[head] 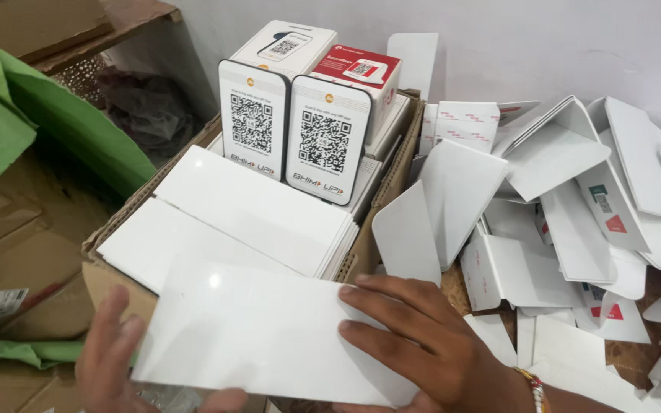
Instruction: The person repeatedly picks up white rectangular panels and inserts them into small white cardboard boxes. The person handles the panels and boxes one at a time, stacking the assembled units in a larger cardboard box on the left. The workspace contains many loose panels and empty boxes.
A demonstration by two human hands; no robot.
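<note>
A flat white glossy card [262, 333] lies across the near edge of an open cardboard box [380, 203]. My left hand [112, 352] grips its left end from below and behind. My right hand [422, 344] holds its right end, fingers spread over the top face. Inside the box, stacks of the same white cards [239, 210] lie flat. Behind them stand two white code stands [296, 138] and two small product boxes [323, 57], one white, one with a red top.
A heap of folded white card pieces [568, 191] with red-printed flaps covers the surface to the right of the box. Brown cartons [17, 252] and green sheeting [47, 115] lie at the left. A pale wall stands behind.
</note>
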